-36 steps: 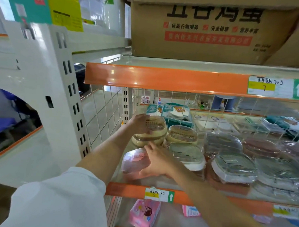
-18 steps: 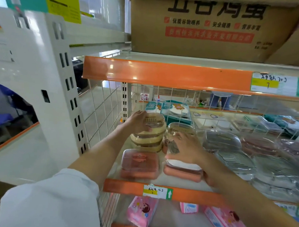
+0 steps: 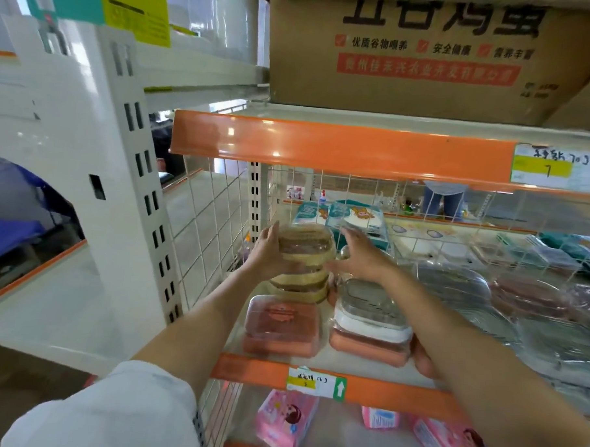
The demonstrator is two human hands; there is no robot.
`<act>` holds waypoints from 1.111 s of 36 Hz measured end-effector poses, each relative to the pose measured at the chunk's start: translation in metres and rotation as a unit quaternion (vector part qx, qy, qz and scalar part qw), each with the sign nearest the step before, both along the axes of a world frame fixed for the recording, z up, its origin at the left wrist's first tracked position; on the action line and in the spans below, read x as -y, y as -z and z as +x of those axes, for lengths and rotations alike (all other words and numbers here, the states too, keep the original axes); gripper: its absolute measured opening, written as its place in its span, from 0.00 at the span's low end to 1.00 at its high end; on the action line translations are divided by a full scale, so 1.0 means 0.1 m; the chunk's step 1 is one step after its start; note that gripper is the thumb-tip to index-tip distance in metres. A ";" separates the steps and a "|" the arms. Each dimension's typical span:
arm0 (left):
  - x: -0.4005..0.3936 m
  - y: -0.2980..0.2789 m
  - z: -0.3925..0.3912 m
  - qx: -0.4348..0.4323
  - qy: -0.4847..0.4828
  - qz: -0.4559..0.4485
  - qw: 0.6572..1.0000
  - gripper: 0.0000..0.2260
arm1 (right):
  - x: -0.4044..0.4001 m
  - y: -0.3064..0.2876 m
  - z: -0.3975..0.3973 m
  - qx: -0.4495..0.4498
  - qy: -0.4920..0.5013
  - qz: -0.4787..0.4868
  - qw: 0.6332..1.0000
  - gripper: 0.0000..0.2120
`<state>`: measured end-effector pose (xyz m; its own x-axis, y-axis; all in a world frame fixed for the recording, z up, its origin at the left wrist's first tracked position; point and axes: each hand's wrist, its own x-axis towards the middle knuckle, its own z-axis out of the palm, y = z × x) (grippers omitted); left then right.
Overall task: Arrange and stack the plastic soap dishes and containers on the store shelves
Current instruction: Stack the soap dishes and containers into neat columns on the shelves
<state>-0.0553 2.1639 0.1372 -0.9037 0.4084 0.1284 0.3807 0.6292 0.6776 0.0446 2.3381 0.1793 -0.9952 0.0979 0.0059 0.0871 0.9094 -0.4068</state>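
A stack of beige soap dishes [image 3: 304, 257] stands at the left end of the shelf. My left hand [image 3: 263, 254] grips its left side near the top. My right hand [image 3: 363, 256] lies with fingers spread against the stack's right side, holding nothing. In front of the stack sits a pink wrapped dish [image 3: 280, 324]. Beside that, a clear-lidded white dish rests on a pink one [image 3: 370, 328]. My right forearm crosses over several clear-wrapped dishes [image 3: 453, 287] further right.
The wire grid side panel [image 3: 212, 226] closes the shelf's left end, close to the beige stack. An orange shelf edge [image 3: 246, 373] runs along the front. A cardboard box [image 3: 429, 53] sits on the low shelf above. Pink packs [image 3: 288, 422] lie on the shelf below.
My right hand left the pink dish at the front, passed over the clear-lidded dish and now rests against the beige stack. My left hand stayed on the stack.
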 end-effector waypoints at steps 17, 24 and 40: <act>0.02 0.69 -0.81 0.125 -0.017 0.080 0.989 0.55 | -0.02 0.05 -0.35 0.016 -0.019 -0.095 0.995 0.38; 0.02 0.16 -0.25 0.141 -0.008 0.074 0.987 0.53 | -0.48 -0.01 -0.23 0.078 -0.002 -0.023 0.997 0.56; -0.07 0.14 -0.25 0.111 -0.032 0.162 0.980 0.56 | -1.02 0.29 -0.05 0.008 0.072 0.051 0.996 0.48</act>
